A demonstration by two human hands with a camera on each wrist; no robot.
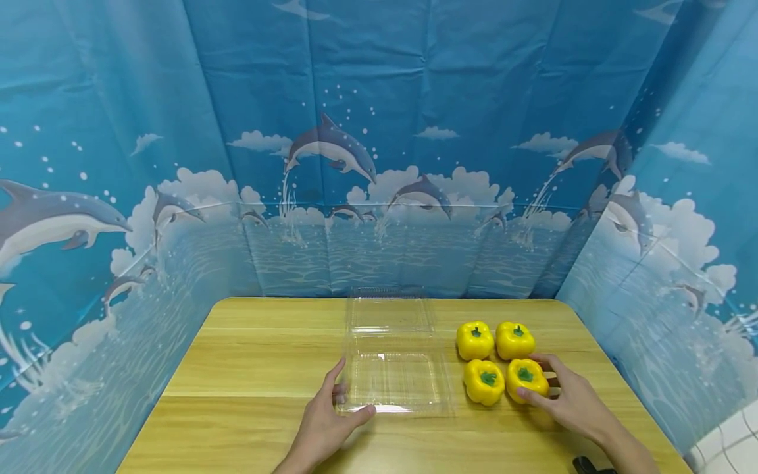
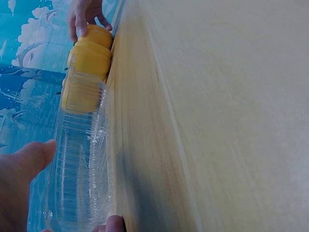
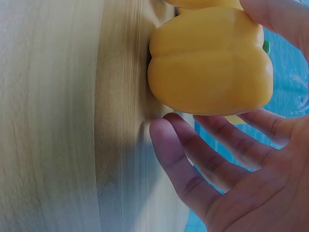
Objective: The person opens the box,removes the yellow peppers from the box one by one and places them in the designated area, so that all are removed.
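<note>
A clear plastic clamshell box point(image 1: 391, 378) lies with its lid folded back on the wooden table. My left hand point(image 1: 328, 411) is at its front left corner, thumb along the front edge and fingers by the left side. In the left wrist view the thumb point(image 2: 36, 157) comes right up to the box rim. On the right, my right hand point(image 1: 571, 398) holds a yellow bell pepper point(image 1: 527, 376) between thumb and fingers, at the front right of a cluster. The right wrist view shows this pepper point(image 3: 210, 63) low over the wood, with the lower fingers spread beside it.
Three more yellow bell peppers, one front left point(image 1: 484, 382) and two behind, stand between the box and my right hand. A black object point(image 1: 589, 466) lies at the table's front right. A blue dolphin-print curtain point(image 1: 367, 250) hangs around the table.
</note>
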